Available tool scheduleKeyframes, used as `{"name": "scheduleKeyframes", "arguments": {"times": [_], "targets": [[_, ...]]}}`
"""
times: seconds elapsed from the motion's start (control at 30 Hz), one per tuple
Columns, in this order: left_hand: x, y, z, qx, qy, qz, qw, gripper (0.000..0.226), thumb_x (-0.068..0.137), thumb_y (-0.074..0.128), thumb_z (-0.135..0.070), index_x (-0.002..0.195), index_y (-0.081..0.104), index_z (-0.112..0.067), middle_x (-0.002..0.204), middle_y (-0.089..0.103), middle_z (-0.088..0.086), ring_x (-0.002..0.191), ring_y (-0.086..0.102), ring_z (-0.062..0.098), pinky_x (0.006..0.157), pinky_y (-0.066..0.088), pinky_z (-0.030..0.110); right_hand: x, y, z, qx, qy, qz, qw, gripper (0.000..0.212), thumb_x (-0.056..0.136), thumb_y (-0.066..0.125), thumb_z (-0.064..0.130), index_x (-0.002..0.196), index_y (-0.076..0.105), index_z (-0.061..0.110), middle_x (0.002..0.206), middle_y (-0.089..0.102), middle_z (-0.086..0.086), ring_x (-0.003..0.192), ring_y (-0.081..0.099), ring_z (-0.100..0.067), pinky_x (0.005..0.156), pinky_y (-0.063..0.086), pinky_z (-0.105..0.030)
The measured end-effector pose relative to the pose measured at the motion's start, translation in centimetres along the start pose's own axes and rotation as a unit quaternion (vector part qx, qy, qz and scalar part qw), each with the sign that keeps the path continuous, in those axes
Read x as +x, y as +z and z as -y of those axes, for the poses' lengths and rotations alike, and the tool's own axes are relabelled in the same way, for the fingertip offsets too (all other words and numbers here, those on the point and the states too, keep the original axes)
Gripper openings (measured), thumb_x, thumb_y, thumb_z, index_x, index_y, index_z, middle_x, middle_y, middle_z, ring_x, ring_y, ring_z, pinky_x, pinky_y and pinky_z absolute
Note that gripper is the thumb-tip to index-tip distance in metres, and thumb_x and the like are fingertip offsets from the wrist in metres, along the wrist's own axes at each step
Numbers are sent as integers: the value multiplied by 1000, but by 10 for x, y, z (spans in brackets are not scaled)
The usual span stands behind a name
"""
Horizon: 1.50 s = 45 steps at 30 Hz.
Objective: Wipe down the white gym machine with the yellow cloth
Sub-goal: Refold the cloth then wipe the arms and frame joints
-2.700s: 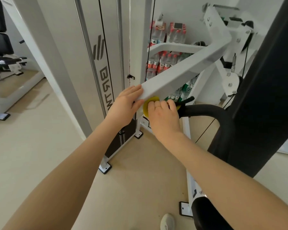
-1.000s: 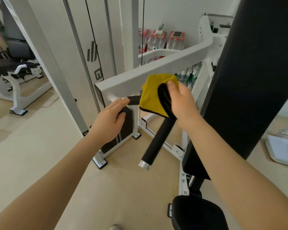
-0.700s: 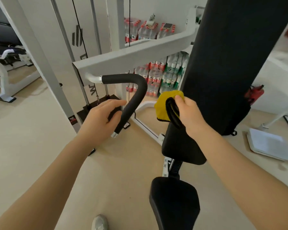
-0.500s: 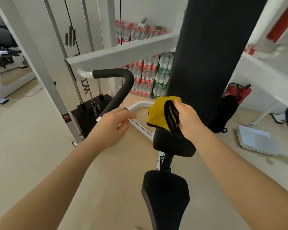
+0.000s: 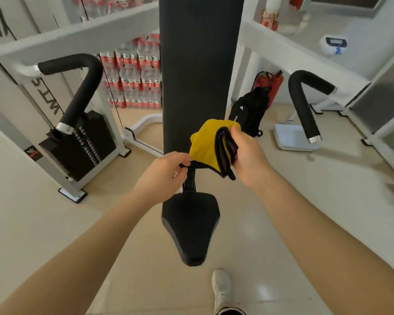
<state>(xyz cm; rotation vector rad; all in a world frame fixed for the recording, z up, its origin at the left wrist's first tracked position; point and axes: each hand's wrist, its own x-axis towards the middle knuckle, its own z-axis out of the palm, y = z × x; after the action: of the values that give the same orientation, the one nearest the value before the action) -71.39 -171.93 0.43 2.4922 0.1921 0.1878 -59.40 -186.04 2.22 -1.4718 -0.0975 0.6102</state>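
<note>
Cloth (image 5: 204,142): yellow, black edging; back pad (image 5: 196,64) and seat (image 5: 191,223): black; machine arm (image 5: 66,39): white; handle grips (image 5: 82,87): black, silver end caps; bottle packs (image 5: 137,73): red and clear; backpack (image 5: 248,112): black; fire extinguishers (image 5: 271,85): red; floor (image 5: 32,223): beige; shoe (image 5: 221,289): white

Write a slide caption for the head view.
Both hands hold the yellow cloth before the black backrest.

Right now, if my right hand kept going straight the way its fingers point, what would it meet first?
Your right hand grips the yellow cloth and points forward and leftward. Straight on, it would probably meet the tall black back pad first. The cloth overlaps the pad in this view, but the depth between them is unclear.
</note>
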Motion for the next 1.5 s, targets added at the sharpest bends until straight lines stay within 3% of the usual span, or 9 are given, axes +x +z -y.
{"name": "scheduleKeyframes", "arguments": {"times": [0.47, 0.67, 0.9, 1.07, 1.17, 1.27, 1.33, 1.4, 1.5], "targets": [[163, 109, -166, -12, 24, -65, 998, 37, 94, 45, -13, 131, 48, -19, 124, 54, 0, 92, 52, 6, 85, 40, 20, 64, -205, 83, 29, -73, -59, 995, 45, 99, 33, 45, 130, 51, 17, 123, 60, -6, 113, 57, -22, 102, 42, -43], [228, 135, -210, 23, 6, -156, 988, 40, 96, 44, -20, 136, 42, -15, 139, 43, 3, 123, 44, 16, 95, 30, 19, 112, -270, 121, 72, -78, -14, 994, 41, 101, 33, 40, 127, 51, 15, 118, 62, -6, 110, 59, -22, 101, 44, -42], [306, 139, -236, 139, 59, -135, 979, 46, 93, 51, -20, 138, 41, -13, 145, 37, 5, 135, 29, 24, 111, 23, 36, 170, -326, 179, -30, -213, -105, 971, 41, 101, 31, 40, 128, 50, 16, 122, 57, -1, 113, 52, -13, 100, 40, -29], [365, 148, -244, 244, 100, -72, 962, 54, 89, 55, -36, 138, 41, -17, 144, 39, 3, 133, 34, 24, 110, 24, 40, 207, -367, 194, -415, -352, -34, 838, 20, 102, 33, 25, 95, 48, 14, 79, 53, -3, 67, 48, -13, 62, 36, -15], [388, 152, -249, 297, 104, -17, 949, 47, 87, 54, -46, 127, 50, -21, 126, 52, 0, 115, 46, 21, 98, 36, 36, 228, -388, 168, -639, -240, 186, 706, 38, 100, 34, 34, 124, 45, 7, 121, 55, -7, 110, 52, -22, 96, 39, -31], [399, 156, -251, 320, 111, -19, 941, 41, 88, 54, -45, 118, 54, -18, 113, 55, 1, 106, 49, 21, 87, 40, 33, 235, -396, 169, -634, -181, 240, 713, 55, 101, 28, 39, 148, 22, 12, 150, 31, 0, 137, 29, -17, 111, 20, -25], [402, 161, -252, 339, 95, -11, 936, 42, 90, 52, -43, 123, 49, -19, 116, 55, 0, 109, 49, 20, 91, 39, 33, 244, -392, 175, -664, -198, 236, 682, 41, 101, 33, 35, 131, 40, 9, 122, 56, -8, 111, 52, -25, 91, 40, -33], [405, 168, -255, 357, 78, -1, 931, 45, 91, 51, -40, 131, 43, -21, 125, 53, -2, 117, 47, 20, 98, 33, 32, 253, -383, 182, -736, -219, 230, 597, 31, 98, 43, 35, 115, 42, 9, 93, 57, -7, 80, 53, -23, 67, 38, -32], [408, 178, -257, 359, 50, -14, 932, 40, 93, 49, -36, 129, 45, -20, 125, 54, -2, 118, 47, 19, 101, 29, 30, 264, -377, 184, -782, -219, 241, 531, 41, 93, 51, 40, 116, 41, 8, 89, 55, -6, 74, 47, -20, 65, 34, -30]]}}
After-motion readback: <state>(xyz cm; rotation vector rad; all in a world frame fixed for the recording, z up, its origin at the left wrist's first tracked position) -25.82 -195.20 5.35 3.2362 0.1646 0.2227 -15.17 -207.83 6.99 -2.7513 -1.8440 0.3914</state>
